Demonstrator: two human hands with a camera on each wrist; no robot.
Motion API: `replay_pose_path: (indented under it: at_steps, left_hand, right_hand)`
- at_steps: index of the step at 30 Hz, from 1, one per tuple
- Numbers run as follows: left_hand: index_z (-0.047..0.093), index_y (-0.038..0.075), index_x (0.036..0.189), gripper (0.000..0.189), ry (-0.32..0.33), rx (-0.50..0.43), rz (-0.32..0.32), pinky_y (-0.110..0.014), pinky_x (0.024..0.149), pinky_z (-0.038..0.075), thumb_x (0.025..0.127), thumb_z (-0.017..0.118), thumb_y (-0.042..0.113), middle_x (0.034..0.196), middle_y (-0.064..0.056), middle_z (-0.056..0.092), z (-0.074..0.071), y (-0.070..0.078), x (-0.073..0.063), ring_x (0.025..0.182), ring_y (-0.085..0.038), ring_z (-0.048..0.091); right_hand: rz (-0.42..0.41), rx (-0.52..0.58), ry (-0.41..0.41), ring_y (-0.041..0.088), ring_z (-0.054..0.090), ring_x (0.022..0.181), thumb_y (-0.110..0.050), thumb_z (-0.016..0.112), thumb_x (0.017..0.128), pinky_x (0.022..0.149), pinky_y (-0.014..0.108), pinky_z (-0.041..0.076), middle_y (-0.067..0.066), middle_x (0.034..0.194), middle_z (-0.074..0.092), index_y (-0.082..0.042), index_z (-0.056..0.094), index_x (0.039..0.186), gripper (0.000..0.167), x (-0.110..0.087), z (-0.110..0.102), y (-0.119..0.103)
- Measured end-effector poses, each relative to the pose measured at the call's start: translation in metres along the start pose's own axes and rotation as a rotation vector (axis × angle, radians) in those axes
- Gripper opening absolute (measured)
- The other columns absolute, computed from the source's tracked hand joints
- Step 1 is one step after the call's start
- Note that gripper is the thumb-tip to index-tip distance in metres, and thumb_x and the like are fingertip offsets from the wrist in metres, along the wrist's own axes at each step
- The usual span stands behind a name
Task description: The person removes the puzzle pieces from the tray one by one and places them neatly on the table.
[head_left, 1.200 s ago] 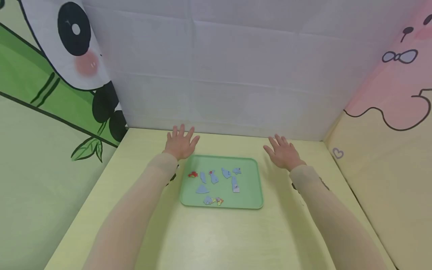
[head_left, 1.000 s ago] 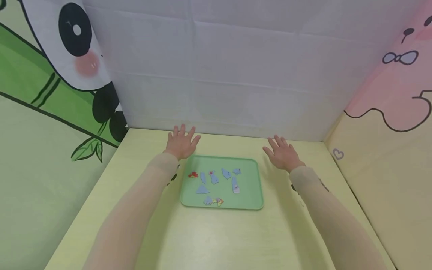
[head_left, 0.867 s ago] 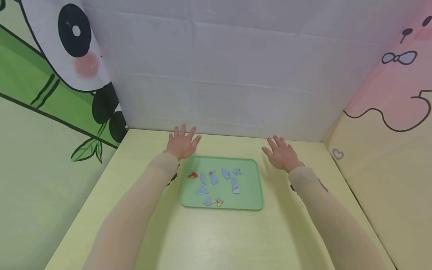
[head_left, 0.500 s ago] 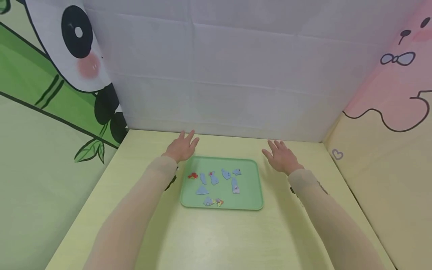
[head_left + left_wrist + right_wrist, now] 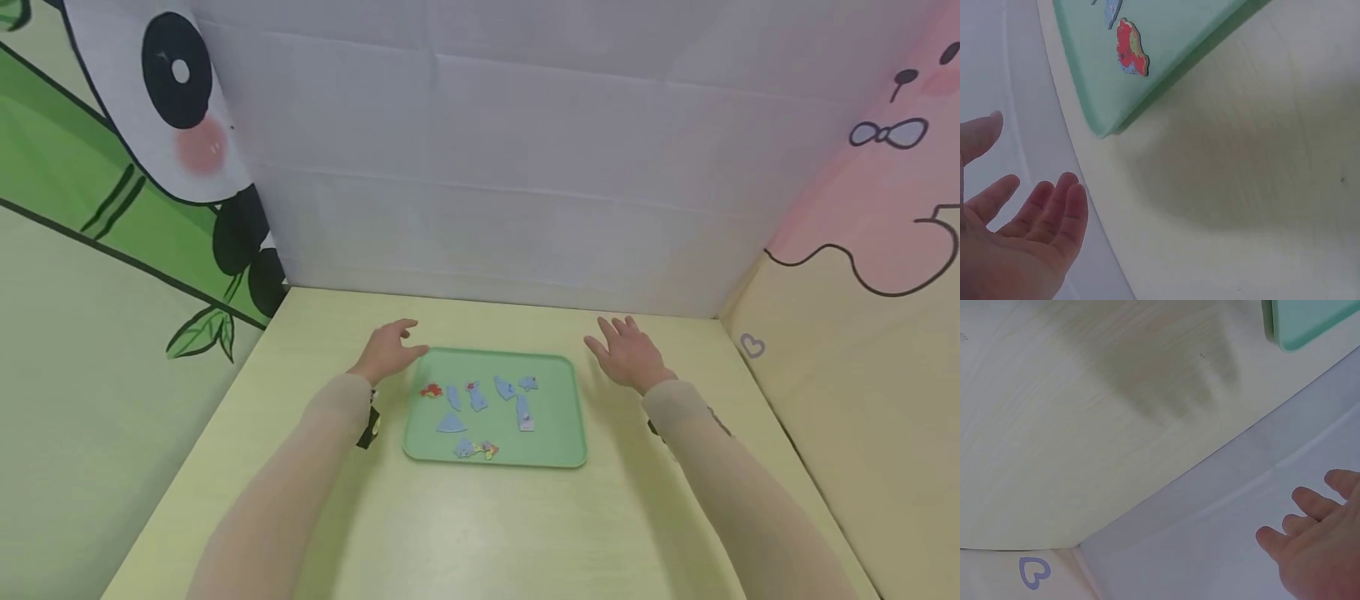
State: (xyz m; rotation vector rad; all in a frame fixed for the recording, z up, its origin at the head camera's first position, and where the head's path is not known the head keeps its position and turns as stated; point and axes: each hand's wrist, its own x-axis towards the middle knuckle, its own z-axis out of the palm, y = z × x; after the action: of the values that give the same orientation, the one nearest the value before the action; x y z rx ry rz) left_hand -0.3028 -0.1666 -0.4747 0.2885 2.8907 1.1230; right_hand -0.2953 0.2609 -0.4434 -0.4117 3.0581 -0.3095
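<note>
My left hand (image 5: 386, 351) hovers just off the back left corner of a mint green tray (image 5: 555, 450), its fingers loosely bent and nothing between them. Beyond the tray's right side, my right hand (image 5: 628, 357) hangs above the table with fingers spread, touching nothing. Several flat puzzle pieces lie apart on the tray: a red one (image 5: 431, 390) at the left, a blue triangular one (image 5: 452, 423), a long blue one (image 5: 524, 412) and a yellow-orange one (image 5: 489, 451) at the front. In the left wrist view the red piece (image 5: 1131, 47) lies near the tray's corner.
The tray rests on a pale yellow table (image 5: 480, 533). A white cloth wall (image 5: 480, 167) stands along the back edge. Cartoon-printed panels close off both sides, a panda panel (image 5: 97, 250) at left and a pink panel (image 5: 885, 200) at right.
My left hand has turned and lowered toward the front left, its spread fingers now bent. The right hand has dipped slightly. The tray and its pieces stay as they were.
</note>
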Motion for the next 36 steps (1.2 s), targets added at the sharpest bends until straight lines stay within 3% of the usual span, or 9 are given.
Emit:
replay_pose_path:
  at_steps: [8, 15, 20, 27, 33, 36]
  left_hand:
    - [0.05, 0.002, 0.135, 0.055, -0.037, -0.224, -0.169, -0.041, 0.082, 0.051, 0.088, 0.067, 0.024, 0.12, -0.022, 0.057, 0.004, -0.011, -0.01, 0.102, -0.036, 0.059]
    - [0.046, 0.0, 0.138, 0.056, -0.134, -0.357, -0.174, -0.037, 0.081, 0.052, 0.087, 0.066, 0.013, 0.128, -0.024, 0.051, 0.011, -0.02, -0.016, 0.102, -0.033, 0.06]
    - [0.047, 0.001, 0.137, 0.056, -0.162, -0.35, -0.215, -0.036, 0.08, 0.053, 0.086, 0.067, 0.009, 0.13, -0.024, 0.049, 0.018, -0.025, -0.023, 0.104, -0.032, 0.058]
    - [0.042, 0.001, 0.141, 0.064, -0.168, -0.299, -0.246, -0.035, 0.077, 0.053, 0.082, 0.069, 0.007, 0.129, -0.023, 0.05, 0.027, -0.023, -0.03, 0.093, -0.028, 0.062]
    - [0.042, -0.005, 0.139, 0.063, -0.147, -0.272, -0.242, -0.034, 0.079, 0.053, 0.082, 0.068, 0.004, 0.124, -0.022, 0.054, 0.031, -0.024, -0.034, 0.104, -0.031, 0.059]
    - [0.045, -0.006, 0.136, 0.058, -0.145, -0.281, -0.251, -0.034, 0.078, 0.053, 0.082, 0.067, 0.003, 0.122, -0.021, 0.056, 0.032, -0.025, -0.035, 0.102, -0.03, 0.06]
  right_hand:
    - [-0.005, 0.008, -0.014, 0.048, 0.011, 0.137, -0.054, 0.023, 0.099, 0.107, 0.06, 0.015, 0.03, 0.146, 0.03, 0.002, 0.028, 0.148, 0.074, 0.0, 0.008, -0.003]
    - [-0.005, 0.026, -0.018, 0.047, 0.015, 0.136, -0.055, 0.023, 0.099, 0.107, 0.059, 0.015, 0.029, 0.146, 0.031, 0.001, 0.027, 0.148, 0.075, 0.0, 0.014, -0.008]
    - [-0.009, 0.044, -0.017, 0.046, 0.028, 0.131, -0.053, 0.028, 0.099, 0.105, 0.058, 0.023, 0.028, 0.142, 0.037, 0.002, 0.03, 0.147, 0.073, 0.0, 0.019, -0.015]
    - [-0.006, 0.01, -0.03, 0.046, 0.035, 0.126, -0.051, 0.041, 0.097, 0.1, 0.059, 0.031, 0.027, 0.139, 0.041, 0.001, 0.032, 0.146, 0.072, 0.003, 0.033, -0.026]
    - [-0.01, -0.006, -0.039, 0.046, 0.04, 0.119, -0.043, 0.056, 0.093, 0.095, 0.059, 0.036, 0.027, 0.134, 0.044, 0.0, 0.038, 0.143, 0.069, 0.005, 0.043, -0.035]
    - [0.001, -0.007, -0.045, 0.045, 0.041, 0.119, -0.041, 0.06, 0.091, 0.095, 0.059, 0.036, 0.026, 0.134, 0.045, -0.002, 0.04, 0.143, 0.068, 0.007, 0.05, -0.037]
